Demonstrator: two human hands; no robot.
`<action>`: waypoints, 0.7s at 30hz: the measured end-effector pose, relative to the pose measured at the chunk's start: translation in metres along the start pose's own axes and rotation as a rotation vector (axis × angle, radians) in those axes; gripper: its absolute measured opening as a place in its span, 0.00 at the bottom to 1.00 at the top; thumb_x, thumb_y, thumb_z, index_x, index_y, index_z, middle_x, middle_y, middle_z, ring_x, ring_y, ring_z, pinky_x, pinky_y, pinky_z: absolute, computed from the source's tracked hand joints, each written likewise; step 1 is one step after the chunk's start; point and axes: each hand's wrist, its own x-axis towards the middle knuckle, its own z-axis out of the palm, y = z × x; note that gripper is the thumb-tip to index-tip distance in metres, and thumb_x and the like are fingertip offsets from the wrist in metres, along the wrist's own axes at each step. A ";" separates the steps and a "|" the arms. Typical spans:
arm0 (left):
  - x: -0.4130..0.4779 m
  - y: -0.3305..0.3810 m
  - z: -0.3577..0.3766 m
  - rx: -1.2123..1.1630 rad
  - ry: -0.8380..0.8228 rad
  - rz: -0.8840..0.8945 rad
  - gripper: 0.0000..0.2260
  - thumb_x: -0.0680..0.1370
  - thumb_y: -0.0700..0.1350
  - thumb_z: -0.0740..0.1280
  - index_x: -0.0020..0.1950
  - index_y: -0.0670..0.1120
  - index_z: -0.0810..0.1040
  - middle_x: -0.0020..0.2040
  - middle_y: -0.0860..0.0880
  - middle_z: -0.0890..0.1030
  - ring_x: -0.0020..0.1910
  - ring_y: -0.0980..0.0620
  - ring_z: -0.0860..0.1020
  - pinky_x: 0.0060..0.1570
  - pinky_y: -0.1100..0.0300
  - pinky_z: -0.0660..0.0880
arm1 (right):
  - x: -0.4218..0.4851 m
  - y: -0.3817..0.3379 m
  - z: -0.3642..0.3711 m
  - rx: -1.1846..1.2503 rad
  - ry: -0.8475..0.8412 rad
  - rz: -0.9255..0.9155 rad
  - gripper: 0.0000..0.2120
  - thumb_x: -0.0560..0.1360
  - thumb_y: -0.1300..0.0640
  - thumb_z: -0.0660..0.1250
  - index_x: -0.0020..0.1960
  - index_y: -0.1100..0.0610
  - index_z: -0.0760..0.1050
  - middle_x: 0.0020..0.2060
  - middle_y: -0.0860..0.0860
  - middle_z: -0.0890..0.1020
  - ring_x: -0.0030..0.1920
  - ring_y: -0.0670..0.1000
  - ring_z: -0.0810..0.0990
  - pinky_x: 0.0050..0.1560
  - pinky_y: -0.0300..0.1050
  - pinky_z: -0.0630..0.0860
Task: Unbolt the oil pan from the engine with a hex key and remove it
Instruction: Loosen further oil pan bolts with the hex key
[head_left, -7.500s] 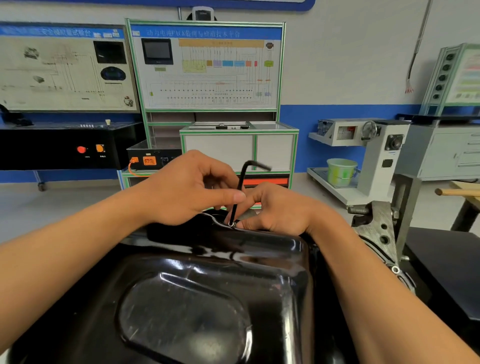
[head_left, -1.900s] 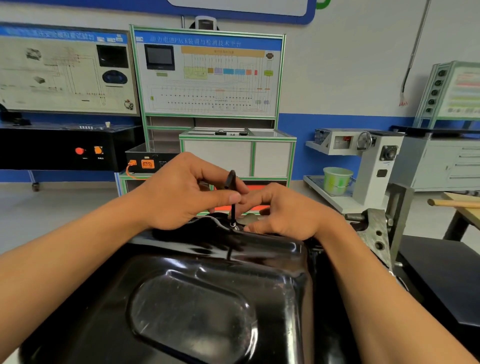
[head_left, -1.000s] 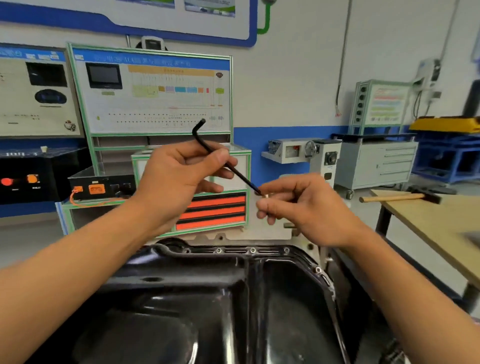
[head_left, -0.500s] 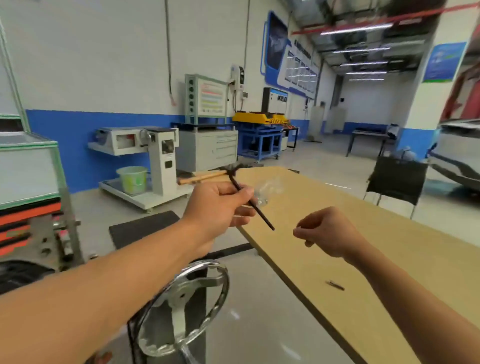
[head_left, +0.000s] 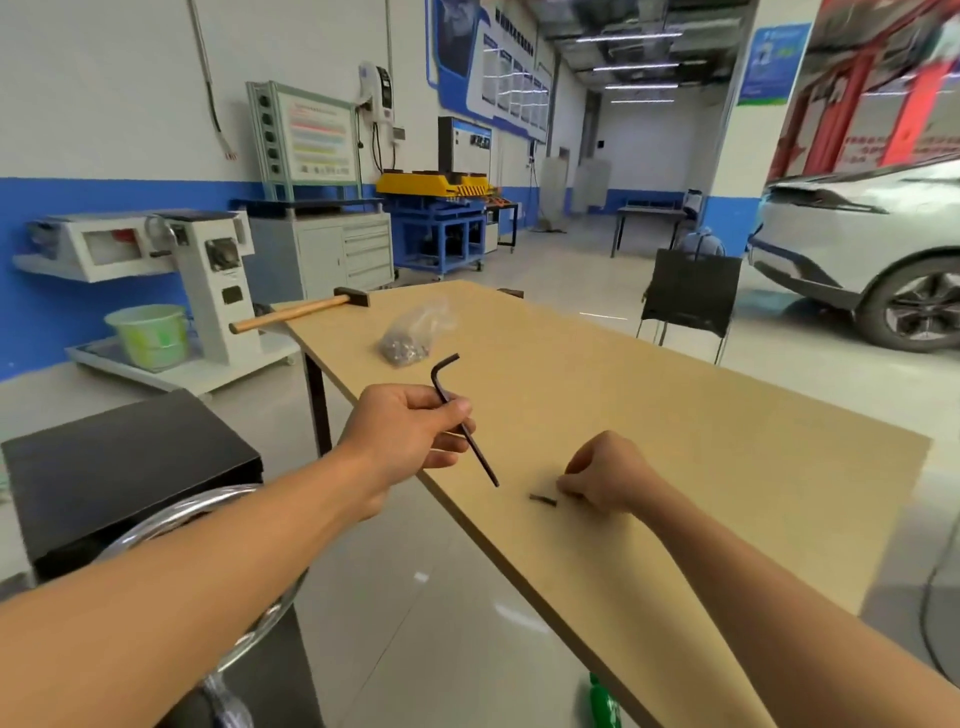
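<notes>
Now: left hand (head_left: 410, 439) pinches hex key (head_left: 458, 415); right hand (head_left: 605, 478) curled, hold unclear, beside bolt (head_left: 543, 500) near table (head_left: 701, 431) left edge; may roll off.

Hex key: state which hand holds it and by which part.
The left hand pinches the hex key on its long arm, just below the bend.

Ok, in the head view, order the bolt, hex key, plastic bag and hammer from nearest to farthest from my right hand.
1. bolt: on the table, just left of the right hand.
2. hex key: in the left hand, farther left.
3. plastic bag: farther up the table.
4. hammer: at the far corner.
</notes>
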 end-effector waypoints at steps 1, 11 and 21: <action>0.000 0.001 -0.002 0.008 0.006 0.000 0.05 0.78 0.41 0.71 0.48 0.40 0.84 0.42 0.43 0.86 0.34 0.53 0.82 0.34 0.62 0.81 | 0.001 0.000 0.000 0.000 -0.009 -0.005 0.07 0.72 0.53 0.75 0.47 0.56 0.86 0.42 0.50 0.84 0.40 0.46 0.79 0.43 0.41 0.77; -0.020 0.038 -0.055 0.140 0.017 0.127 0.04 0.78 0.43 0.71 0.47 0.43 0.85 0.42 0.46 0.87 0.38 0.51 0.84 0.35 0.62 0.81 | -0.024 -0.092 -0.038 -0.029 -0.035 -0.277 0.09 0.77 0.54 0.71 0.50 0.59 0.85 0.40 0.52 0.86 0.42 0.50 0.84 0.42 0.47 0.82; -0.128 0.094 -0.237 0.385 0.359 0.347 0.07 0.79 0.45 0.71 0.44 0.44 0.85 0.38 0.48 0.86 0.35 0.53 0.83 0.35 0.62 0.80 | -0.141 -0.310 0.006 0.458 -0.234 -0.972 0.01 0.74 0.54 0.74 0.46 0.51 0.85 0.34 0.44 0.85 0.33 0.41 0.81 0.34 0.31 0.75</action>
